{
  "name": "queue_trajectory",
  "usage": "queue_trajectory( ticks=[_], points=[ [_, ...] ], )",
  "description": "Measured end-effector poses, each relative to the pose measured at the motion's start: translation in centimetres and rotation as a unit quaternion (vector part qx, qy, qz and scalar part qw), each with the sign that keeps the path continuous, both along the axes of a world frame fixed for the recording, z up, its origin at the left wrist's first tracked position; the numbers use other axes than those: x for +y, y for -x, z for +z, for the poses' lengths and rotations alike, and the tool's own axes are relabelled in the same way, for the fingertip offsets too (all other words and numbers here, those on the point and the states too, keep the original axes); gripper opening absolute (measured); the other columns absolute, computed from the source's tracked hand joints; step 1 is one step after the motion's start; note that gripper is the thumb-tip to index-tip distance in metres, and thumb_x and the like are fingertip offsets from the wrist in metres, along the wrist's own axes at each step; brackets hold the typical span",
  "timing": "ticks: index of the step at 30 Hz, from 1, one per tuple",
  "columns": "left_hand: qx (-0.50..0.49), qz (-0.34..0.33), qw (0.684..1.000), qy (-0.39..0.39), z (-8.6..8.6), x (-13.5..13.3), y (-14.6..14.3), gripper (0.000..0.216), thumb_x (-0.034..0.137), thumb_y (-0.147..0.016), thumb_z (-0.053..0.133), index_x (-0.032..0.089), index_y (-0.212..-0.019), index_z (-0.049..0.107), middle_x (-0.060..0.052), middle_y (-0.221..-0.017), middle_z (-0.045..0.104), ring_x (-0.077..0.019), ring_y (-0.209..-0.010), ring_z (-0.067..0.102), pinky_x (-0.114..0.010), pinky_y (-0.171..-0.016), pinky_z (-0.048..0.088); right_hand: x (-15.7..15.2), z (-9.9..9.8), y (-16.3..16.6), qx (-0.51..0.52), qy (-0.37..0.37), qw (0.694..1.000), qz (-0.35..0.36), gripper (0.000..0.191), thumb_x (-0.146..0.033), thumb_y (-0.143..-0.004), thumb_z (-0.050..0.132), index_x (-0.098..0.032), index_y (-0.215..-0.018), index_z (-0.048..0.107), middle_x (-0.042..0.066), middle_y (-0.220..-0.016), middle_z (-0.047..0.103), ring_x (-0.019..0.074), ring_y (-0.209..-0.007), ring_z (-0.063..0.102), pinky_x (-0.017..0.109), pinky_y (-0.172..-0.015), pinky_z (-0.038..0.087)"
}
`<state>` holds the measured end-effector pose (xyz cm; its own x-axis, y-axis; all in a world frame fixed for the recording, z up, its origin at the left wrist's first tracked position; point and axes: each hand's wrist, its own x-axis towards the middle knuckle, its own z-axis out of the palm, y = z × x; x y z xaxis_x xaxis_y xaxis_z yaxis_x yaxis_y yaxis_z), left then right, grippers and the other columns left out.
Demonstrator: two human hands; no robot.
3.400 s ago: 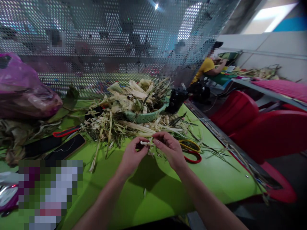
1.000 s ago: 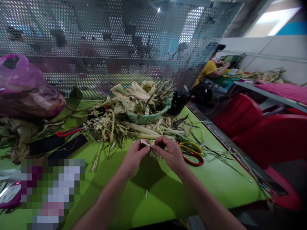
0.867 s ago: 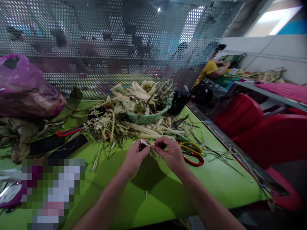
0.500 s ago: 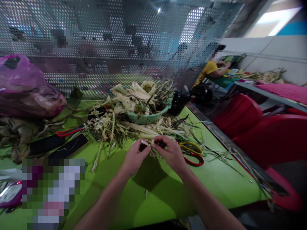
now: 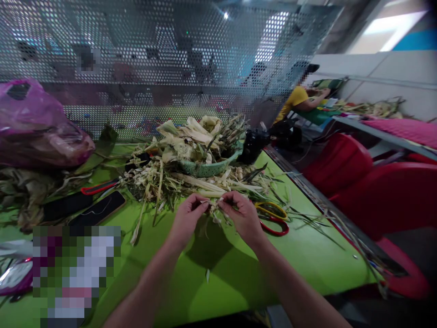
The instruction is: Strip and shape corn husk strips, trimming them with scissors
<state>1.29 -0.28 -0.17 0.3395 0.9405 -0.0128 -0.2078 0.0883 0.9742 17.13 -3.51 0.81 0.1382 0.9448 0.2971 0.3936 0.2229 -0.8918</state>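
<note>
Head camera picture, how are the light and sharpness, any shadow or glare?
Head view: a dark shadow falls on the green table below the left hand and right hand; head view, top: glare from a small bright light, plus a washed-out patch upper right; head view, middle: the pale pieces between the hands look soft.

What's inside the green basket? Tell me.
Pale dry leaves heap above the rim of the basket, with thin darker strips at right. The heap covers the bottom; nothing there shows.

Left hand and right hand pinch close together; forearms converge.
</note>
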Motion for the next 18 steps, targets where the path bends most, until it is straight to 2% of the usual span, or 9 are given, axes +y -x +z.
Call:
queue_trajectory(
  ticks=[3, 6, 8, 10, 13, 15, 18],
  points=[
    [0.005, 0.007, 1.0, 0.02, -0.2, -0.1, -0.1, 0.014, 0.03, -0.076, 0.063, 0.017, -0.076, 0.059, 0.001, -0.071, 0.057, -0.0118, -0.069, 0.051, -0.023, -0.066, 0.039, -0.1, 0.2, 0.2, 0.005, -0.013, 1.0, -0.019, 0.008, -0.027, -0.082, 0.06, -0.019, -0.079, 0.058, 0.0, -0.071, 0.056, 0.0149, -0.067, 0.05, 0.025, -0.061, 0.039],
    [0.037, -0.009, 0.999, 0.009, -0.1, -0.1, 0.1, 0.016, 0.032, -0.077, 0.061, 0.017, -0.073, 0.058, 0.001, -0.068, 0.056, -0.013, -0.066, 0.049, -0.024, -0.064, 0.037, -0.3, 0.2, 0.2, -0.009, -0.034, 0.999, -0.031, 0.008, -0.027, -0.082, 0.06, -0.02, -0.08, 0.058, 0.0, -0.072, 0.057, 0.0152, -0.068, 0.051, 0.025, -0.063, 0.04],
    [0.071, -0.005, 0.997, -0.028, 0.2, 0.1, 0.4, 0.014, 0.031, -0.08, 0.058, 0.018, -0.078, 0.062, -0.001, -0.075, 0.06, -0.0154, -0.072, 0.052, -0.026, -0.069, 0.038, -0.3, 0.2, 0.1, -0.014, -0.041, 0.999, -0.028, 0.008, -0.028, -0.083, 0.06, -0.02, -0.081, 0.059, 0.0, -0.072, 0.058, 0.015, -0.067, 0.051, 0.025, -0.063, 0.041],
    [0.099, 0.027, 0.991, -0.088, 0.7, 0.2, 0.7, 0.014, 0.03, -0.08, 0.059, 0.021, -0.087, 0.067, -0.004, -0.089, 0.064, -0.0193, -0.086, 0.055, -0.03, -0.079, 0.039, -0.3, 0.2, 0.0, -0.014, -0.039, 0.999, -0.02, 0.008, -0.028, -0.083, 0.06, -0.021, -0.081, 0.059, 0.0, -0.073, 0.059, 0.015, -0.067, 0.052, 0.025, -0.062, 0.041],
    [0.124, 0.061, 0.973, -0.187, 1.4, 0.2, 0.8, 0.023, 0.027, -0.077, 0.063, 0.026, -0.098, 0.069, -0.005, -0.105, 0.065, -0.0245, -0.106, 0.05, -0.035, -0.094, 0.032, -0.3, 0.2, -0.1, -0.024, -0.036, 0.999, -0.002, 0.009, -0.029, -0.082, 0.061, -0.02, -0.079, 0.06, 0.001, -0.073, 0.06, 0.0156, -0.067, 0.053, 0.026, -0.063, 0.042],
    [0.142, 0.04, 0.962, -0.229, 1.5, 0.2, 0.7, 0.024, 0.025, -0.075, 0.065, 0.028, -0.098, 0.07, -0.006, -0.103, 0.067, -0.0256, -0.106, 0.05, -0.037, -0.096, 0.031, -0.3, 0.3, 0.0, -0.034, -0.037, 0.999, 0.014, 0.01, -0.029, -0.082, 0.061, -0.02, -0.078, 0.061, 0.001, -0.073, 0.06, 0.0157, -0.067, 0.054, 0.027, -0.063, 0.043],
    [0.163, 0.016, 0.959, -0.23, 1.1, 0.1, 0.5, 0.016, 0.025, -0.073, 0.068, 0.027, -0.089, 0.073, -0.007, -0.091, 0.068, -0.0253, -0.094, 0.054, -0.036, -0.089, 0.035, -0.3, 0.2, 0.2, -0.033, -0.039, 0.998, 0.023, 0.009, -0.028, -0.082, 0.063, -0.02, -0.078, 0.062, 0.002, -0.075, 0.061, 0.0158, -0.07, 0.055, 0.027, -0.066, 0.044]
  ],
)
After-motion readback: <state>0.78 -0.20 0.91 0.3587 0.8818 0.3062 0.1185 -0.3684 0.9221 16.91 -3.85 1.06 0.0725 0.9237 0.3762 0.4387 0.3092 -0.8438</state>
